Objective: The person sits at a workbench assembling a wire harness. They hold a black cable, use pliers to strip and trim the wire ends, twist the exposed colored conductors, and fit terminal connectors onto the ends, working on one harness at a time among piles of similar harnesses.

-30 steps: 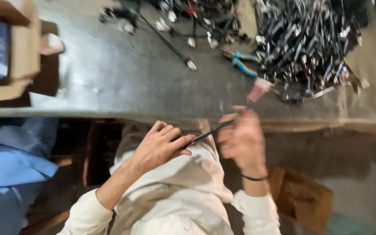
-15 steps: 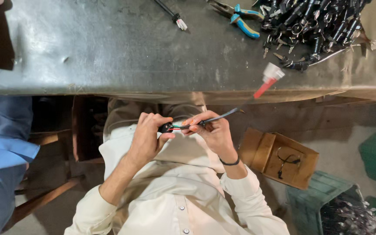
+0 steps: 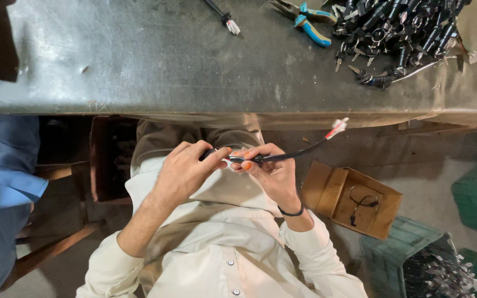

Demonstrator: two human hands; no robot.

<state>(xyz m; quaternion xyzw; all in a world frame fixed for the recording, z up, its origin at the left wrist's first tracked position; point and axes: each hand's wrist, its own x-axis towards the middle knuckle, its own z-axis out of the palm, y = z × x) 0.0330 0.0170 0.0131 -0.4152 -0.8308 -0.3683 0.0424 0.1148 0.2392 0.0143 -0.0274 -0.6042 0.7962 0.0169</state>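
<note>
Both hands sit over the lap, just below the desk edge. Left hand pinches the near end of a short black cable; right hand fingers grip it right beside, where orange and white leads show. Cable runs up and right from the right hand to a white-and-red connector, hanging free under the desk edge. What the fingers are doing to the near end can't be made out.

Progress, as a judgement: one cable in hand, end-work midway. The big pile of black cables on the desk's far right looks like remaining or finished stock; can't tell which.

On the desk beyond the hands: blue-handled pliers just left of the pile, one loose cable further left. Desk top is dull grey sheet metal, scuffed.

Floor right of the desk: open cardboard box with one cable inside, green crates, one holding more parts. Left: another person's blue sleeve.
</note>
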